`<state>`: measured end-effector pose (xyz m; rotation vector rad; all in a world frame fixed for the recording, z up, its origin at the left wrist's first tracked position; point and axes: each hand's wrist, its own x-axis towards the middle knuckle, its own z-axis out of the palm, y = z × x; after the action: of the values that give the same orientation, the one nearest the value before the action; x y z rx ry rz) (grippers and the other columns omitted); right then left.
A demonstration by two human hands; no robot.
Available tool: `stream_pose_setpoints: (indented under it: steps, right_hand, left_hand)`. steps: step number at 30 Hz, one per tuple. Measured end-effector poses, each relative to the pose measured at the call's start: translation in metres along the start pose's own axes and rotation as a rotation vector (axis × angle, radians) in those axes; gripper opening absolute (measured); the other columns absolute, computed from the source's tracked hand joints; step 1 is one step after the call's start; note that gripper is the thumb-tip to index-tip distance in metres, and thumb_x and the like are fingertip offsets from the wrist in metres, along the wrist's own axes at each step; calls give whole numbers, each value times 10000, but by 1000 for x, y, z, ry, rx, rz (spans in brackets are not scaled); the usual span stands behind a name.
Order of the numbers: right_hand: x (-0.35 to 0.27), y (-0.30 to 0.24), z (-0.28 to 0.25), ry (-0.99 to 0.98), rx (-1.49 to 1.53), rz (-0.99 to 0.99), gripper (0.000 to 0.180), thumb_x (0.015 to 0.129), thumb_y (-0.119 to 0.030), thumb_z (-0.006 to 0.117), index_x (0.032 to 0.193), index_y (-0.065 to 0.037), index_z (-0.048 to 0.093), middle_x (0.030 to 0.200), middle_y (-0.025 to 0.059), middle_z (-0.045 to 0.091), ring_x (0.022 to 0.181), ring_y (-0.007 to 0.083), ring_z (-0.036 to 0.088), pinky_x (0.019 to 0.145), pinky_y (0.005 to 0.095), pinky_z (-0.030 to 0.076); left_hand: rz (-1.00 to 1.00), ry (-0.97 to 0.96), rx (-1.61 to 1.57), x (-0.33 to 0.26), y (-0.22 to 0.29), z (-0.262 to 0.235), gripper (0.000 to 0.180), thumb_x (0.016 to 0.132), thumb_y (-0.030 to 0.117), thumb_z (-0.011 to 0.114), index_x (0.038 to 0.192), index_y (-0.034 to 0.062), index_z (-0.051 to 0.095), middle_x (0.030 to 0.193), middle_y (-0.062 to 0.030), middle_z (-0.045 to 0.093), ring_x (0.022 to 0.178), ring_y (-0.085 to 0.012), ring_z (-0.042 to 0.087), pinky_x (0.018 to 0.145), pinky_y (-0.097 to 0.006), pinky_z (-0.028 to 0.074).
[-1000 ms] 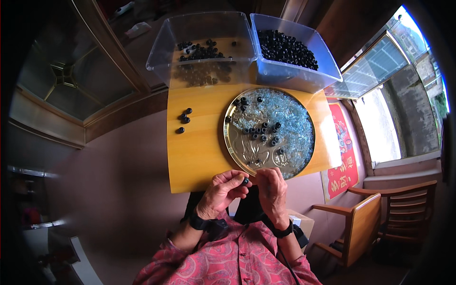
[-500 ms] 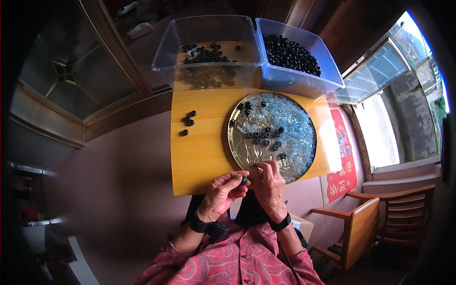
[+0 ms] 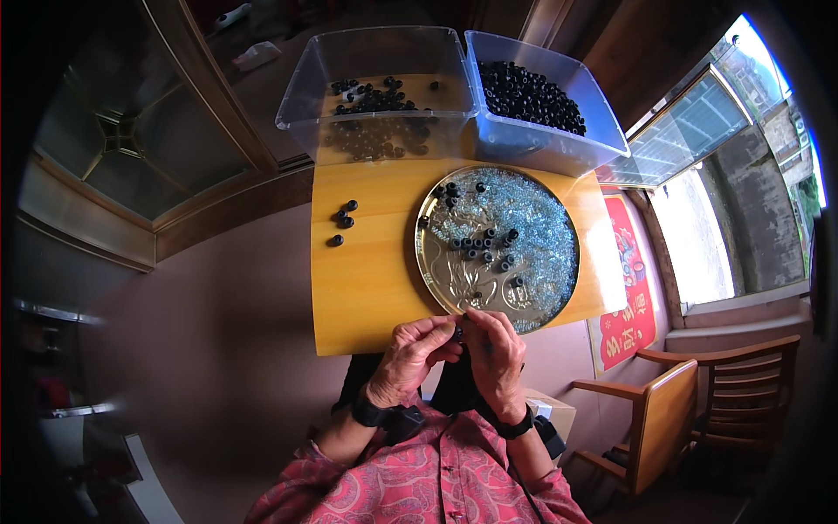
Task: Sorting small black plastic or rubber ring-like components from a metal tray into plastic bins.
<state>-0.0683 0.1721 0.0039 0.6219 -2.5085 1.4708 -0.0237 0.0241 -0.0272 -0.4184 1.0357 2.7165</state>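
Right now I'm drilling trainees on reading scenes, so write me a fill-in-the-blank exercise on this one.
1. Both hands, left hand and right hand, pinch a small black bead at the near edge of the ____ table.
2. The round metal tray holds pale ____ beads.
3. The fuller plastic bin stands on the person's ____.

Missing words: wooden; blue; right

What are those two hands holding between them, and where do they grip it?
The left hand and right hand pinch a small black bead between their fingertips, at the round metal tray's near rim. The exact grip cannot be told.
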Motion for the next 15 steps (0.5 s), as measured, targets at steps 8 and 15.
stream_pose_setpoints:
  steps: [8, 15]
  right_hand:
    - [-7, 12, 2, 13, 299, 74, 252, 866, 92, 666, 1087, -27, 679, 1013, 111, 660, 890, 171, 670, 742, 251, 534]
    - [-10, 0, -1, 97, 636, 325, 201, 904, 69, 668, 1096, 11, 659, 1018, 40, 665, 916, 95, 640, 798, 223, 518]
  left_hand:
    - [-22, -6, 28, -4, 3, 2, 323, 998, 208, 609, 1253, 12, 638, 1025, -76, 704, 800, -115, 659, 737, -270, 551]
    - [-35, -31, -67, -2, 4, 1, 296, 1002, 202, 601, 1219, 7, 649, 994, -88, 702, 792, -120, 660, 719, -263, 552]
